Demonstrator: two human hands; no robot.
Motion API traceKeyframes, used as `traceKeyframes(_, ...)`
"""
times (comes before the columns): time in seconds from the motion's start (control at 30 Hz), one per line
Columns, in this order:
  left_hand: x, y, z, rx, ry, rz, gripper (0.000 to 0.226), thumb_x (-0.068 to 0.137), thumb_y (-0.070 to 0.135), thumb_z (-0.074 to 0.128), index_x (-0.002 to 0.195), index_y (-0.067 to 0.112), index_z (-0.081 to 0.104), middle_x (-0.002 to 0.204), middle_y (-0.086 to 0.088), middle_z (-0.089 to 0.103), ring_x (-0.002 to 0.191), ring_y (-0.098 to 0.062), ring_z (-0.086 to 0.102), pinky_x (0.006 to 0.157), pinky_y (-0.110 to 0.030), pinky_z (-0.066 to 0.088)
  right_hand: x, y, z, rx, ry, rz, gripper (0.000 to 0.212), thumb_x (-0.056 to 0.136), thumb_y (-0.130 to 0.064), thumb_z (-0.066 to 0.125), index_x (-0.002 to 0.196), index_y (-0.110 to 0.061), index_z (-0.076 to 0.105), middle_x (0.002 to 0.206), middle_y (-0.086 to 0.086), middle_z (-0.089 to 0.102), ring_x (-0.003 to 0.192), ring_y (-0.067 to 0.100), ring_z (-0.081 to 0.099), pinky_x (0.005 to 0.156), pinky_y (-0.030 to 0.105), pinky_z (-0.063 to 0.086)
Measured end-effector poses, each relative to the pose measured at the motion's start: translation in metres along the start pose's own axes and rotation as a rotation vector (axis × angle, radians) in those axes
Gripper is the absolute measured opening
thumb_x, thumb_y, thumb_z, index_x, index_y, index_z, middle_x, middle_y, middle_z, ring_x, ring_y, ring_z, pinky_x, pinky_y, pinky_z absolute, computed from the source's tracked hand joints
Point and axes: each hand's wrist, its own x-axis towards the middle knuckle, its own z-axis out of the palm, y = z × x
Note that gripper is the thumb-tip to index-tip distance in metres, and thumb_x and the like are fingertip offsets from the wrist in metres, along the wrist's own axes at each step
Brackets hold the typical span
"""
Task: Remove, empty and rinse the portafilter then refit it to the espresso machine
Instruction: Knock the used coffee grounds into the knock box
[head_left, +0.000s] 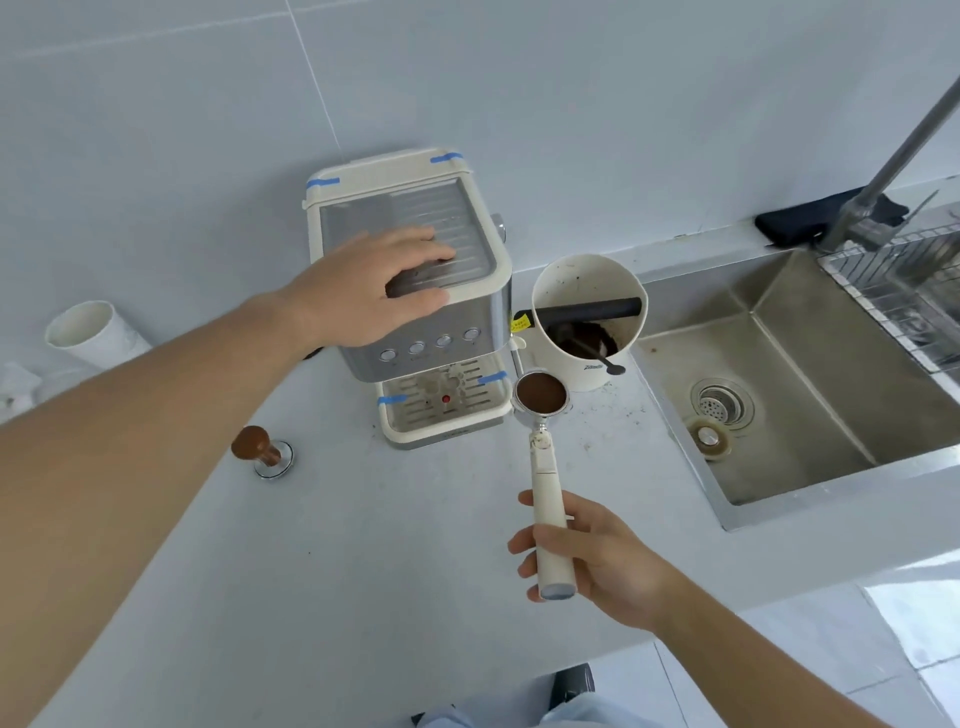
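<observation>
My right hand (592, 558) grips the cream handle of the portafilter (544, 467) and holds it above the counter, just right of the espresso machine (467, 306). Its metal basket (540, 392) faces up and is full of brown coffee grounds. My left hand (363, 286) rests flat on the machine's ribbed top, fingers spread. The machine is cream and steel, with several round buttons and a drip tray (441, 410) in front. The portafilter is out of the machine.
A white knock box (589, 322) with a black bar and grounds stands right of the machine. Farther right lies a steel sink (810, 395) with a drain, tap (883, 176) and wire rack (904, 280). A wooden-handled tamper (262, 452) sits at left, a white cup (88, 332) beyond.
</observation>
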Motion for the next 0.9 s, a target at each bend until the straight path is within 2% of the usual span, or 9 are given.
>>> traceKeyframes(0.1, 0.001, 0.011, 0.003, 0.027, 0.074, -0.003, 0.055, 0.088, 0.058, 0.048, 0.138, 0.035, 0.048, 0.154, 0.003, 0.039, 0.139, -0.020, 0.036, 0.115, -0.039, 0.025, -0.009, -0.014, -0.015, 0.023, -0.005, -0.022, 0.056, 0.082, -0.008, 0.070, 0.135, -0.009, 0.052, 0.097, 0.020, 0.069, 0.077, 0.031, 0.066, 0.071, 0.046, 0.058)
traceKeyframes(0.27, 0.011, 0.030, 0.008, 0.062, 0.143, -0.048, 0.046, 0.093, 0.047, 0.053, 0.133, 0.024, 0.053, 0.147, 0.001, 0.044, 0.129, -0.023, 0.045, 0.099, -0.030, 0.030, -0.015, -0.043, -0.033, 0.039, -0.007, -0.081, 0.054, 0.080, -0.007, 0.069, 0.132, -0.008, 0.056, 0.090, 0.020, 0.067, 0.073, 0.031, 0.065, 0.068, 0.044, 0.057)
traceKeyframes(0.37, 0.023, 0.038, 0.010, 0.057, 0.141, -0.069, 0.047, 0.093, 0.051, 0.051, 0.133, 0.026, 0.051, 0.151, 0.002, 0.041, 0.137, -0.021, 0.040, 0.106, -0.037, 0.032, -0.013, -0.064, -0.046, 0.032, 0.009, -0.112, 0.054, 0.079, -0.007, 0.069, 0.132, -0.008, 0.056, 0.087, 0.019, 0.067, 0.070, 0.031, 0.065, 0.065, 0.043, 0.057)
traceKeyframes(0.47, 0.037, 0.047, 0.012, 0.046, 0.136, -0.044, 0.045, 0.094, 0.053, 0.046, 0.130, 0.028, 0.050, 0.132, 0.004, 0.053, 0.129, -0.024, 0.047, 0.099, -0.037, 0.035, -0.009, -0.082, -0.056, 0.042, 0.041, -0.142, 0.054, 0.077, -0.007, 0.067, 0.131, -0.007, 0.056, 0.082, 0.018, 0.064, 0.066, 0.031, 0.065, 0.060, 0.042, 0.056)
traceKeyframes(0.6, 0.041, 0.047, 0.020, 0.050, 0.167, -0.072, 0.053, 0.092, 0.058, 0.040, 0.137, 0.029, 0.047, 0.142, 0.005, 0.049, 0.135, -0.017, 0.040, 0.107, -0.038, 0.023, -0.001, -0.101, -0.067, 0.069, 0.078, -0.188, 0.055, 0.076, -0.006, 0.066, 0.129, -0.004, 0.056, 0.074, 0.015, 0.059, 0.058, 0.027, 0.060, 0.052, 0.037, 0.053)
traceKeyframes(0.8, 0.043, 0.044, 0.022, 0.038, 0.198, -0.078, 0.055, 0.091, 0.060, 0.041, 0.137, 0.031, 0.047, 0.142, 0.006, 0.049, 0.134, -0.015, 0.040, 0.105, -0.031, 0.019, 0.013, -0.126, -0.084, 0.041, 0.089, -0.226, 0.051, 0.075, -0.007, 0.064, 0.125, -0.003, 0.055, 0.070, 0.011, 0.054, 0.050, 0.020, 0.051, 0.044, 0.029, 0.044)
traceKeyframes(0.9, 0.042, 0.042, 0.024, 0.013, 0.198, -0.096, 0.056, 0.091, 0.060, 0.044, 0.140, 0.034, 0.044, 0.152, 0.009, 0.041, 0.141, -0.010, 0.032, 0.115, -0.034, 0.012, 0.019, -0.134, -0.093, 0.037, 0.092, -0.245, 0.047, 0.078, -0.012, 0.063, 0.125, -0.005, 0.057, 0.071, 0.010, 0.056, 0.049, 0.019, 0.050, 0.044, 0.028, 0.043)
